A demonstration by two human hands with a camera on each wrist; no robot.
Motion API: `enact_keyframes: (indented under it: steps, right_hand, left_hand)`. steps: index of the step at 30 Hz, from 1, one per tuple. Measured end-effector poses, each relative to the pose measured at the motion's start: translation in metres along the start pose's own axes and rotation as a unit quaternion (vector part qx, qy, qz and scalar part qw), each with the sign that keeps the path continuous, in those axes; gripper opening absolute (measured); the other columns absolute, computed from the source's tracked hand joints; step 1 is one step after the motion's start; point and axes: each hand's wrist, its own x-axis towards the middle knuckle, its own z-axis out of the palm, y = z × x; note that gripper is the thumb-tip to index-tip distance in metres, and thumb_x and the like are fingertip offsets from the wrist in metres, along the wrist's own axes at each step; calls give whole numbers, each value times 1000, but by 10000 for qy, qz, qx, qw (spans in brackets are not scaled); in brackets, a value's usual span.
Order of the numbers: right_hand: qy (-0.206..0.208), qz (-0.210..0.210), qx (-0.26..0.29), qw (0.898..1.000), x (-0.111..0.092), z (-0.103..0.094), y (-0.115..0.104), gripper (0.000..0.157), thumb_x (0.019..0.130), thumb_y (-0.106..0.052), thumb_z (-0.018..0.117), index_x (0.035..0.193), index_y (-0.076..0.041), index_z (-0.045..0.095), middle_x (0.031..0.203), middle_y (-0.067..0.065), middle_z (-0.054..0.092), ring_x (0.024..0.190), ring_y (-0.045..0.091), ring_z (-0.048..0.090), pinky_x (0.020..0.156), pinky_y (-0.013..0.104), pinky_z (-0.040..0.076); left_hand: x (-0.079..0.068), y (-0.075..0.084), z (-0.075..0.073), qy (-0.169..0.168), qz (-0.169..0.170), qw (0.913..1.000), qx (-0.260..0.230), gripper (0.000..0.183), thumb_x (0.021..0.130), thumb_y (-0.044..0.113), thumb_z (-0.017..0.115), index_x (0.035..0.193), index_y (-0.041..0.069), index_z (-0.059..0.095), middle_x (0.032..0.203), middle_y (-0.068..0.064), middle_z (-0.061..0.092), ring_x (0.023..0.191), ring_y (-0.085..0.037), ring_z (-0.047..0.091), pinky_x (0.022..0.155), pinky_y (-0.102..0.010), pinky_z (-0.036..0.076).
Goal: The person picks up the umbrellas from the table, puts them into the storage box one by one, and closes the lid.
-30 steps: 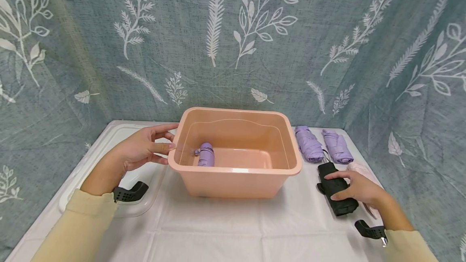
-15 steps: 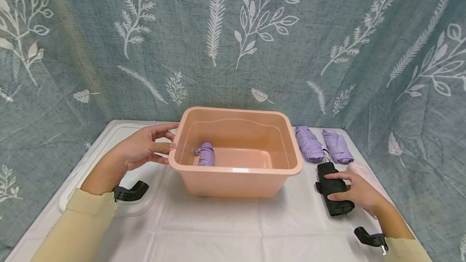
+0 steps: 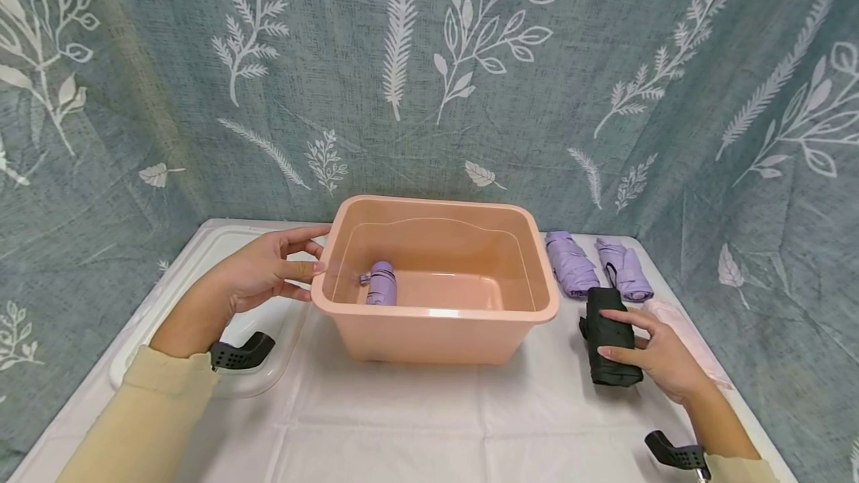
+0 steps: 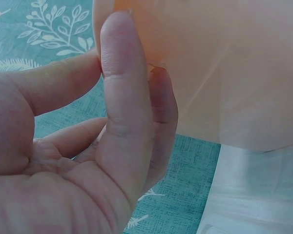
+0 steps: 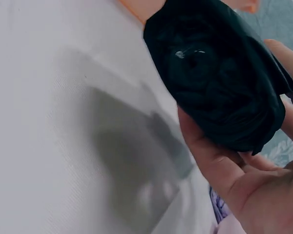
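Observation:
A black folded umbrella [image 3: 611, 341] is held in my right hand [image 3: 661, 352], thumb on one side and fingers on the other. In the right wrist view, the end of the umbrella [image 5: 210, 73] stands clear of the white cloth, with a shadow beneath. My left hand [image 3: 268, 270] holds the left rim of a peach plastic bin [image 3: 436, 338]. The left wrist view has its fingers [image 4: 127, 87] against the bin's wall. Inside the bin, toward the left, lies a purple folded umbrella [image 3: 382, 285].
Two purple folded umbrellas [image 3: 570, 263] [image 3: 624, 270] lie right of the bin. A pale pink folded item [image 3: 684, 334], partly hidden, sits behind my right hand. A white lid [image 3: 258, 386] lies under my left arm. A patterned curtain [image 3: 416, 95] surrounds the table.
My right hand has lifted the black umbrella off the table and shifted it slightly left and away from me, uncovering more of the pink item. My left hand and the bin stay in place.

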Motion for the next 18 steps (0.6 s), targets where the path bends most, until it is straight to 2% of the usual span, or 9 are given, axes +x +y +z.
enact_keyframes:
  steps: [3,9,14,18]
  right_hand:
    - [101,-150,185,9997,-1,3,-1,70,88,-7,80,150,3,47,165,30,10,123,44,58,82,31,62]
    - [235,-234,632,9974,-3,9,-5,69,90,-4,77,152,-2,47,163,22,14,108,9,66,82,31,63]
    - [258,-299,1119,9929,-6,15,-11,68,91,0,75,153,-2,46,164,22,7,106,4,67,81,32,64]
    - [318,-381,1276,9906,-5,18,-16,67,91,2,74,152,-1,46,168,24,-2,107,3,67,82,29,63]
  left_hand:
    - [0,0,0,18,-30,10000,-33,82,96,5,70,164,13,25,126,-12,48,91,-16,70,79,-37,65]
    - [0,2,0,0,-48,10000,-70,81,96,4,69,164,13,25,125,-12,48,90,-16,70,78,-36,65]
    - [0,3,0,-7,-61,10000,-68,81,96,4,69,164,13,25,124,-11,50,90,-16,70,79,-37,65]
    - [0,2,-1,12,-77,9999,-79,81,96,4,69,164,13,25,124,-11,49,90,-16,70,79,-37,65]
